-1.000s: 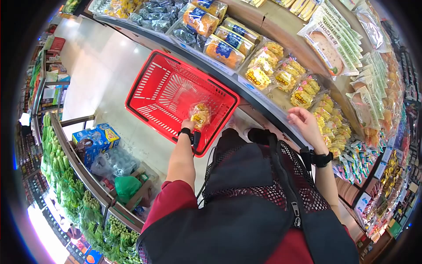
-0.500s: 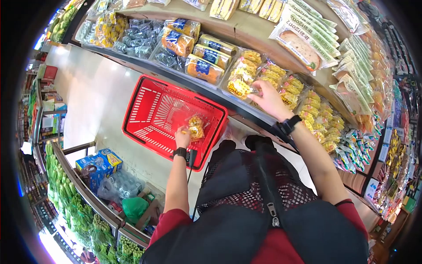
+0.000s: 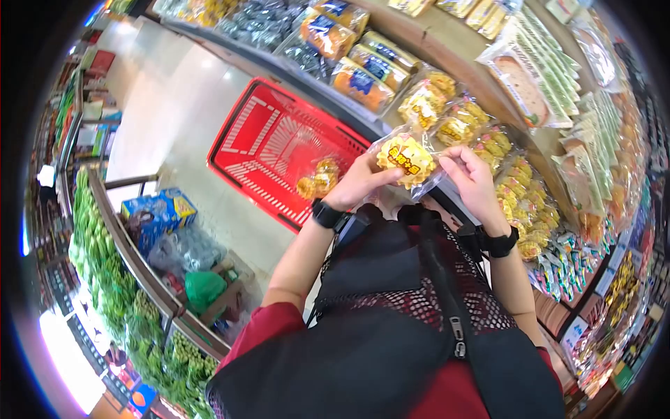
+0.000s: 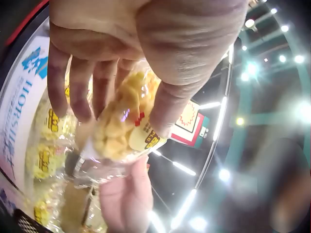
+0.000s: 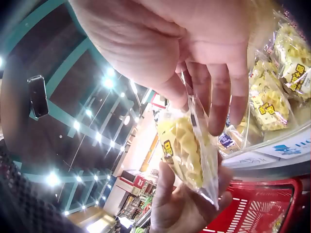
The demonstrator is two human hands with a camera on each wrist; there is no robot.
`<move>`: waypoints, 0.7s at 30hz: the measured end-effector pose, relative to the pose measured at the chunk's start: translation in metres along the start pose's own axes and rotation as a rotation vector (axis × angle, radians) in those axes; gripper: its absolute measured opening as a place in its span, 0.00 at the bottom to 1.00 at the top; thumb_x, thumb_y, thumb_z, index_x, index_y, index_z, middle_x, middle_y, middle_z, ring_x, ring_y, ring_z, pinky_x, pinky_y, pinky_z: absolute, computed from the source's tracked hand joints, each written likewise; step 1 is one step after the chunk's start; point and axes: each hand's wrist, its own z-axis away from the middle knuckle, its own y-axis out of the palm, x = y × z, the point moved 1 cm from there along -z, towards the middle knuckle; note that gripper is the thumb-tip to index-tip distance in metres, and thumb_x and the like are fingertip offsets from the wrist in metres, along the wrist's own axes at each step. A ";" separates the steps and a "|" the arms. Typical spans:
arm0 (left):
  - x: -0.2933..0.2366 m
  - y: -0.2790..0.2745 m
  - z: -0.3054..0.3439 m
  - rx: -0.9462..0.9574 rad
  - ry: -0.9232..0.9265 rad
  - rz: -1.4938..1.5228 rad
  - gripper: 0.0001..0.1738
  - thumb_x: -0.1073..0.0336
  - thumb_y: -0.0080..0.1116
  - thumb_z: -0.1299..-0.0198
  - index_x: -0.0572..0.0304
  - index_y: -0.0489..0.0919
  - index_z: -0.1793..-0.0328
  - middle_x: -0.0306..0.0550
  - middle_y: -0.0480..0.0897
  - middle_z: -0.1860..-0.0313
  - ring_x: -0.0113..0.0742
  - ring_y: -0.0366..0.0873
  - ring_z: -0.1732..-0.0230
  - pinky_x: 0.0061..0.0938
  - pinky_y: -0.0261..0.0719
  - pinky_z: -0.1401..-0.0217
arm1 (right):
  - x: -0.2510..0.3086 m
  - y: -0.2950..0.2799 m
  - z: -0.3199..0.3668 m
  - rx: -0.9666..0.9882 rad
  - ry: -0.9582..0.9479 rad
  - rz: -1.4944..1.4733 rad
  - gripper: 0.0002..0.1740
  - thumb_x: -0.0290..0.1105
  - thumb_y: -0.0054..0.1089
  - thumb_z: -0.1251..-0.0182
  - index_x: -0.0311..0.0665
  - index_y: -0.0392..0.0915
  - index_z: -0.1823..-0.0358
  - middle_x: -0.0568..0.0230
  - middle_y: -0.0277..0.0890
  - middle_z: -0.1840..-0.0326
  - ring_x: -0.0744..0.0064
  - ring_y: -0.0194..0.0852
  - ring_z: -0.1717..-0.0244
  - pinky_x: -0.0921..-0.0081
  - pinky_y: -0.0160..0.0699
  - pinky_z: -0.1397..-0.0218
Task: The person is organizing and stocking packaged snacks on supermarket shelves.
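My left hand (image 3: 363,183) grips a clear bag of yellow wavy snack pieces (image 3: 406,162), thumb across its printed front. At the bag's right edge, my right hand (image 3: 477,183) pinches the clear wrapper between thumb and fingers. Both wrist views show the bag (image 4: 124,121) upright between the two hands, the left thumb on its label side. A similar snack bag (image 3: 319,180) lies in the red shopping basket (image 3: 262,140), below and left of the held one. The left hand and forearm hide part of the basket's near side.
Along the shelf edge stand more yellow snack bags (image 3: 460,122), with packaged bread rolls (image 3: 363,82) to their left and sandwich packs (image 3: 527,77) behind. At left is a rack of green vegetables (image 3: 105,251), beside a blue box (image 3: 157,216) and a green plastic bag (image 3: 204,290).
My left hand has left the bag in the basket and risen to the shelf front. The right hand, earlier over the shelf's snack bags, has drawn back; both now hold one bag.
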 end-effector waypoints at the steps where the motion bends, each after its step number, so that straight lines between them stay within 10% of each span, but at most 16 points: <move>1: 0.001 -0.003 0.002 -0.018 -0.121 0.032 0.34 0.64 0.65 0.42 0.65 0.65 0.32 0.43 0.76 0.41 0.30 0.74 0.42 0.29 0.72 0.39 | -0.002 0.003 0.002 0.027 0.036 -0.017 0.08 0.28 0.54 0.30 0.33 0.73 0.54 0.70 0.76 0.59 0.84 0.73 0.58 0.82 0.72 0.52; 10: 0.052 -0.197 0.047 -0.572 -0.107 -0.237 0.20 0.64 0.66 0.44 0.62 0.78 0.46 0.42 0.84 0.56 0.27 0.81 0.58 0.23 0.77 0.53 | -0.038 -0.051 0.031 -0.126 0.147 0.028 0.13 0.28 0.51 0.28 0.31 0.71 0.46 0.59 0.77 0.52 0.74 0.78 0.55 0.79 0.76 0.50; 12: 0.079 -0.241 0.062 -0.766 -0.450 -0.452 0.23 0.65 0.68 0.46 0.57 0.78 0.43 0.39 0.83 0.58 0.26 0.79 0.60 0.23 0.76 0.54 | -0.048 -0.059 0.041 -0.136 0.198 0.060 0.12 0.29 0.51 0.28 0.31 0.73 0.48 0.60 0.78 0.54 0.75 0.78 0.57 0.79 0.77 0.52; 15: 0.128 -0.284 0.075 -0.703 -0.679 -0.485 0.28 0.69 0.69 0.50 0.54 0.77 0.39 0.38 0.83 0.58 0.28 0.78 0.61 0.24 0.76 0.53 | -0.058 -0.063 0.051 -0.163 0.249 0.056 0.12 0.29 0.51 0.28 0.32 0.73 0.48 0.61 0.78 0.55 0.76 0.78 0.59 0.80 0.76 0.53; 18: 0.190 -0.316 0.081 -0.503 -0.402 -0.476 0.34 0.76 0.66 0.53 0.55 0.73 0.35 0.44 0.82 0.50 0.32 0.79 0.52 0.26 0.75 0.45 | -0.063 -0.063 0.057 -0.177 0.239 0.061 0.12 0.29 0.51 0.29 0.31 0.73 0.48 0.62 0.78 0.57 0.76 0.79 0.60 0.80 0.76 0.54; 21: 0.249 -0.353 0.086 -0.575 -0.522 -0.643 0.37 0.73 0.70 0.56 0.56 0.70 0.36 0.49 0.80 0.46 0.38 0.78 0.45 0.30 0.75 0.40 | -0.066 -0.067 0.056 -0.187 0.246 0.096 0.12 0.29 0.52 0.29 0.31 0.73 0.49 0.64 0.78 0.59 0.78 0.78 0.61 0.81 0.76 0.56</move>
